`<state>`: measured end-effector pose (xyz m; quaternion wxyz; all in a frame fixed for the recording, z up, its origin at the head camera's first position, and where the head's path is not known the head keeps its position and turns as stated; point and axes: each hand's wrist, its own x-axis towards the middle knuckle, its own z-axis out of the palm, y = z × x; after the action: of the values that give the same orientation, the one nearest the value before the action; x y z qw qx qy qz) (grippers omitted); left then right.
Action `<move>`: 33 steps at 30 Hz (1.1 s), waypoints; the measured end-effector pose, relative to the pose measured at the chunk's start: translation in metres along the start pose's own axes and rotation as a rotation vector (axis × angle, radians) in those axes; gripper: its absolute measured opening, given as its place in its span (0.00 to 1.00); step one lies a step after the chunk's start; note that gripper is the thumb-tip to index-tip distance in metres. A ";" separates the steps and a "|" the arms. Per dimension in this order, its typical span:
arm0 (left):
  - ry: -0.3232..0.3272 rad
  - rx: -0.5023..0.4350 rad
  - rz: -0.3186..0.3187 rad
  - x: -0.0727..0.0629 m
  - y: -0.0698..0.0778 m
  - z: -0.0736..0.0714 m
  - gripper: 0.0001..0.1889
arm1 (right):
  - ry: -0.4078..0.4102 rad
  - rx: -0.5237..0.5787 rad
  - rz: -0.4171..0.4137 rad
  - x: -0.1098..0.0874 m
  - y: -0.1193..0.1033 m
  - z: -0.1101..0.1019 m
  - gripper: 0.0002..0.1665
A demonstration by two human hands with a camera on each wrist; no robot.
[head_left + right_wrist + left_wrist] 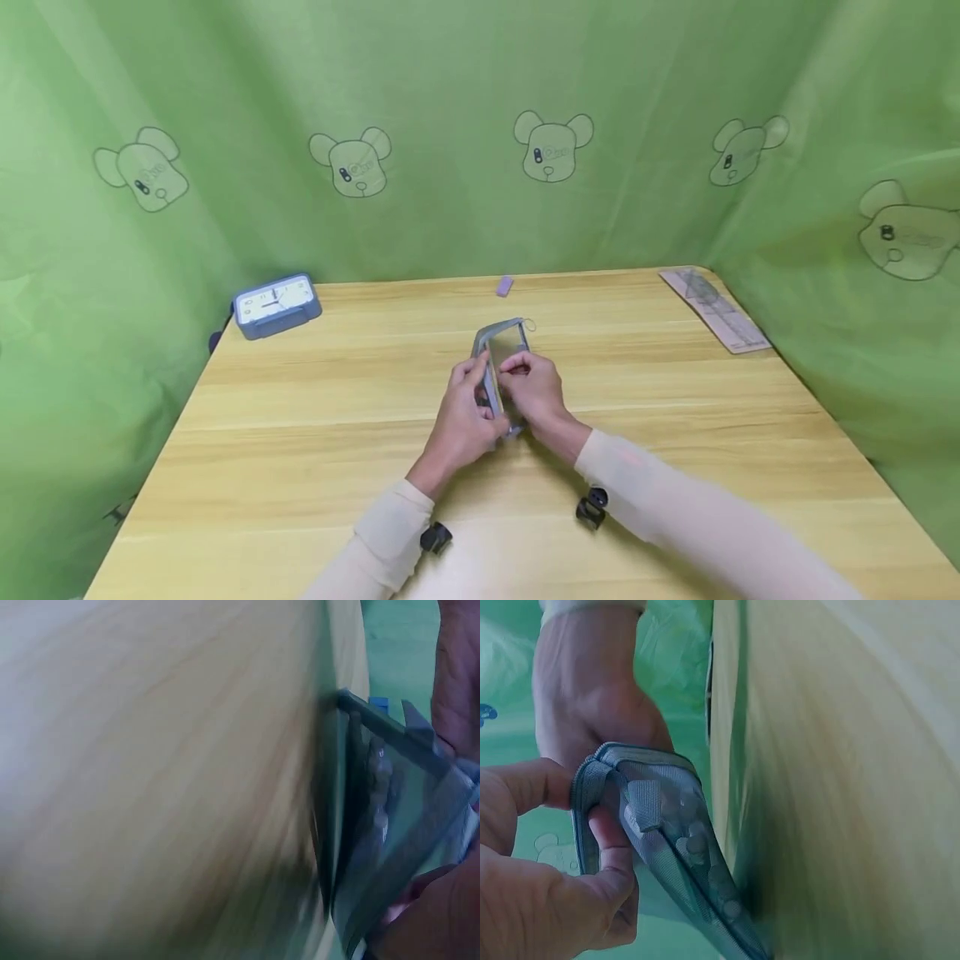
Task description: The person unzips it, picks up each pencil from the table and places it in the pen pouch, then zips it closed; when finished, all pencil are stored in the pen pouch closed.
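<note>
A grey zippered pencil case [489,350] with see-through sides stands tilted on edge over the middle of the table, its top gaping. My left hand [467,417] grips its left side; in the left wrist view, the thumb and fingers pinch the zippered edge beside a short fabric tab [645,804]. At the opening, my right hand [536,387] has its fingers curled together against the case; I cannot tell exactly which part they pinch. Small rounded shapes [696,844] show through the clear side. A thin loop [530,324] sticks out at the far corner.
A blue alarm clock [277,306] stands at the back left corner. Behind the case, near the table's back edge, lies a small purple eraser [505,286]. A flat pack of rulers [714,308] is at the back right. Green curtains [465,225] border the table.
</note>
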<state>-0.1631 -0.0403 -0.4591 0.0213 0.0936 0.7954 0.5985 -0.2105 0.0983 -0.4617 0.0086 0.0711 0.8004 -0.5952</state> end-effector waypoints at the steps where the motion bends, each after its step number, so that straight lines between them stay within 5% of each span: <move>1: -0.003 -0.021 -0.002 0.000 0.000 -0.002 0.56 | 0.001 0.007 -0.017 -0.001 0.000 -0.004 0.06; 10: -0.145 -0.182 -0.066 0.002 0.000 -0.033 0.54 | -0.061 0.012 -0.059 0.007 0.013 -0.070 0.16; 16: -0.376 -0.299 -0.090 0.002 -0.001 -0.054 0.50 | -0.216 -0.008 -0.079 0.015 0.022 -0.100 0.28; 22: -0.589 -0.439 -0.106 0.012 -0.006 -0.078 0.45 | -0.297 -0.100 -0.236 0.018 0.030 -0.110 0.27; 26: -0.563 -0.497 -0.132 0.022 -0.014 -0.102 0.43 | -0.342 -0.124 -0.336 0.017 0.033 -0.109 0.20; 33: -0.338 -0.388 -0.119 0.036 -0.016 -0.130 0.36 | -0.318 -0.098 -0.394 0.009 0.039 -0.103 0.14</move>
<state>-0.2194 -0.1616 -0.4344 0.2066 0.1394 0.6551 0.7133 -0.2070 0.2081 -0.4694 0.0217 -0.1810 0.8152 -0.5497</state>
